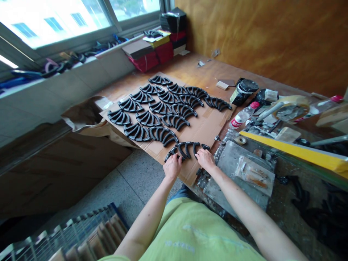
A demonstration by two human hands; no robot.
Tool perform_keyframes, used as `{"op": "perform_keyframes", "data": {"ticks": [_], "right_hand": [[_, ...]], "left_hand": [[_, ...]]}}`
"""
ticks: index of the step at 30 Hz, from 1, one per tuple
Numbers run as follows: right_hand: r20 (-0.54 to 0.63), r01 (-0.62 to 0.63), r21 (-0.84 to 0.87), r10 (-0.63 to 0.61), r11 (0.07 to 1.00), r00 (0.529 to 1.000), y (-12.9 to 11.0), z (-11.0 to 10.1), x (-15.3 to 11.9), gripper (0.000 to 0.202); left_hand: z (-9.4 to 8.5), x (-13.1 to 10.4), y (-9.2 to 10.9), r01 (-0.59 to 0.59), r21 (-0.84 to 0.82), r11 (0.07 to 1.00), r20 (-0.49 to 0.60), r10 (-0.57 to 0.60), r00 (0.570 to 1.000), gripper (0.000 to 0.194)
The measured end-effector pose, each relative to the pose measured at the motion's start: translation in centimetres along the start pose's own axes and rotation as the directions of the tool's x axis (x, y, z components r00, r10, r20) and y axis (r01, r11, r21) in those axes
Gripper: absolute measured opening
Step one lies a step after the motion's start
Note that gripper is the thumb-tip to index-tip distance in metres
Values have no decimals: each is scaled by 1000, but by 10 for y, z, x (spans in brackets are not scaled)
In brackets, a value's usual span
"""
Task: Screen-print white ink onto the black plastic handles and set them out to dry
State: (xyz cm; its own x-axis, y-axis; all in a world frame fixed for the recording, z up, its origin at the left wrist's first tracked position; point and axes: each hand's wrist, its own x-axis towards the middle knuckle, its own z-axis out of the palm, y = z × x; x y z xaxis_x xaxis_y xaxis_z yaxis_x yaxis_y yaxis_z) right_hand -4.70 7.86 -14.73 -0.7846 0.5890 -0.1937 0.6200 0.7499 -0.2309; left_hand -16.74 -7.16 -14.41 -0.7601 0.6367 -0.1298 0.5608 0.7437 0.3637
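Observation:
Rows of black curved pieces, grouped in fan-like sets (165, 96), lie on a cardboard sheet (210, 125). Nearest to me, one more set of black curved pieces (187, 149) rests at the sheet's front corner. My left hand (173, 166) is closed at its left end, fingers pinched on a black piece. At its right end my right hand (205, 158) is closed too, its fingertips on another black piece. The fingers partly cover both ends of this set.
Right of the cardboard stand a plastic bottle (244, 115), a dark pot (244, 91), a tape roll (290, 108) and a grey board (233, 163). Loose black pieces (301, 195) lie at the lower right. Stacked red and black blocks (152, 54) stand by the window.

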Motion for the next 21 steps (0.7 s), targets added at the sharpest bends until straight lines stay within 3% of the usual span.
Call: {"op": "perform_keyframes", "data": {"ticks": [6,14,18,21], "right_hand": [[-11,80,25,-79,997,997,-3,-5,-1,28],[55,105,27,-106,994,993,-1,-17,3,30],[2,38,-10,-38,999,999,-19,-22,-1,31],[-5,-3,27,3,1000,1000,-44,-18,-2,48]], "left_hand": [[-1,5,0,5,10,1000,-24,-5,1000,38],[-7,11,-1,-11,-17,1000,39,11,999,38],[-12,13,-1,18,-46,999,106,-13,994,40],[-16,16,0,51,-75,996,166,-38,985,41]]}}
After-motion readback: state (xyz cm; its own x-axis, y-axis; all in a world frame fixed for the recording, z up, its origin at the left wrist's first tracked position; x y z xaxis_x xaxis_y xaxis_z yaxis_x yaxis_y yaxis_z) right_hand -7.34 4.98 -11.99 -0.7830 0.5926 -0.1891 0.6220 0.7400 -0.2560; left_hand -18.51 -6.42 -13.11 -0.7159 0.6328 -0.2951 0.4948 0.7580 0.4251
